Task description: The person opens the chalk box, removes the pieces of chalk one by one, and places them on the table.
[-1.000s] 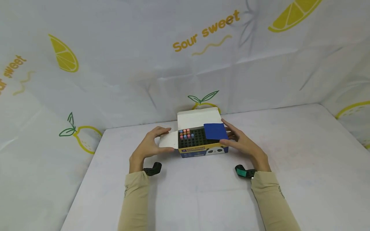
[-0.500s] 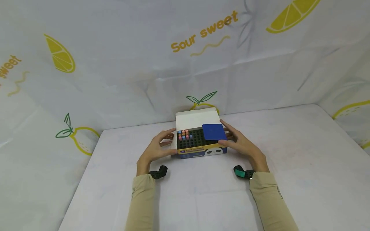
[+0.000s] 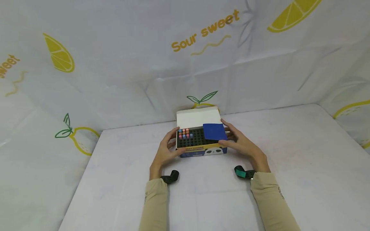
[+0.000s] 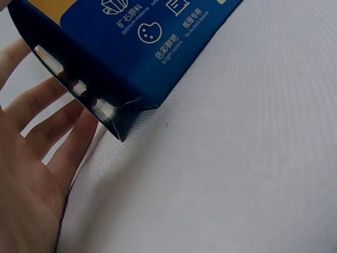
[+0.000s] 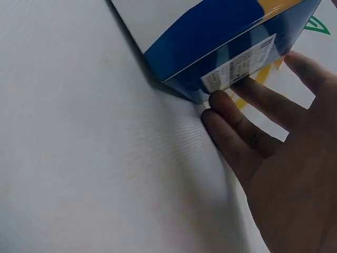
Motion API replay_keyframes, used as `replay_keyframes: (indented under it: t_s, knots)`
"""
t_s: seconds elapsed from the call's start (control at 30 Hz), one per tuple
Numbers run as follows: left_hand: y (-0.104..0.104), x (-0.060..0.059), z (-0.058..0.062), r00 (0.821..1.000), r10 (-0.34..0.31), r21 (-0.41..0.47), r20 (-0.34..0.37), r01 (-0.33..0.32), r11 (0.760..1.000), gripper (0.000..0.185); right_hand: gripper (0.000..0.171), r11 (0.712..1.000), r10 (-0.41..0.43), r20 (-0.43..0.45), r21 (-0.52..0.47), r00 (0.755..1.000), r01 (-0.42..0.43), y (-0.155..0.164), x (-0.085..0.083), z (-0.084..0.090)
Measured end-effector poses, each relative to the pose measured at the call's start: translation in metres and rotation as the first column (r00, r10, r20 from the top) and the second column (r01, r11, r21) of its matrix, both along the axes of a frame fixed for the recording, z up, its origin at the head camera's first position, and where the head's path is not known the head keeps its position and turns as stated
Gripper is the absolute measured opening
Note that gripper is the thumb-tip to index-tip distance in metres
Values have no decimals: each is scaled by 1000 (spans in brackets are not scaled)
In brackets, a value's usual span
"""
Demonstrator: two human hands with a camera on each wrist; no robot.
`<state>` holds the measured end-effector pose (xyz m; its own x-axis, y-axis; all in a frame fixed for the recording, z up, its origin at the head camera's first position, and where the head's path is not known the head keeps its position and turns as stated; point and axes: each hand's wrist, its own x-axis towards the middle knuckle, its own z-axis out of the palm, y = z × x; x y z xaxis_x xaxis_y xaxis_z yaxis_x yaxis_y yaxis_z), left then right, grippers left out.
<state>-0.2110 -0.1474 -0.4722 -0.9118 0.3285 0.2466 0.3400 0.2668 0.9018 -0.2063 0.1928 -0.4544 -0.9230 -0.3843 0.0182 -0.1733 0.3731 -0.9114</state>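
Observation:
A blue and yellow chalk box with a panda on its front stands at the back middle of the table. Its white-lined lid is raised behind it. Several coloured chalk sticks sit at the left of a black insert full of holes. A blue end flap covers the insert's right part. My left hand grips the left end, thumb on the front edge, fingers along the side. My right hand holds the right end, thumb at the front corner; its fingertips meet the barcode label.
A white-covered table spreads around the box. Just behind rises a white cloth printed with lemons and "Sour sweet". Each wrist wears a black camera mount, the right one marked with green.
My left hand has moved right, onto the box's left end. The white flap that stuck out there no longer shows in the head view. The right hand has stayed in place.

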Motion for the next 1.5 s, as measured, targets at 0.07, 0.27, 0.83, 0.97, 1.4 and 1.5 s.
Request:
replay_keyframes:
  t_s: [0.07, 0.27, 0.83, 0.97, 1.4, 1.5]
  knots:
    - [1, 0, 0, 1000, -2, 4, -4, 2, 1000, 85, 92, 1000, -5, -12, 21, 1000, 5, 1, 1, 4]
    - [-1, -3, 2, 1000, -7, 3, 4, 7, 1000, 86, 92, 997, -29, -109, 74, 994, 37, 2, 3, 26]
    - [-1, -2, -3, 1000, 0, -13, 25, 1, 1000, 84, 74, 887, 243, -142, 432, 960, -161, -33, -27, 93]
    - [-2, -3, -3, 1000, 4, -9, 11, -4, 1000, 86, 72, 896, 234, -148, 417, 961, -154, -30, -28, 98]
    - [-2, -3, -1, 1000, 6, -21, 7, -6, 1000, 85, 70, 891, 208, -179, 440, 962, -111, 5, -23, 119]
    - [-1, -2, -1, 1000, 4, -17, 10, -4, 1000, 86, 73, 873, 183, -164, 480, 969, -83, 16, -20, 119]
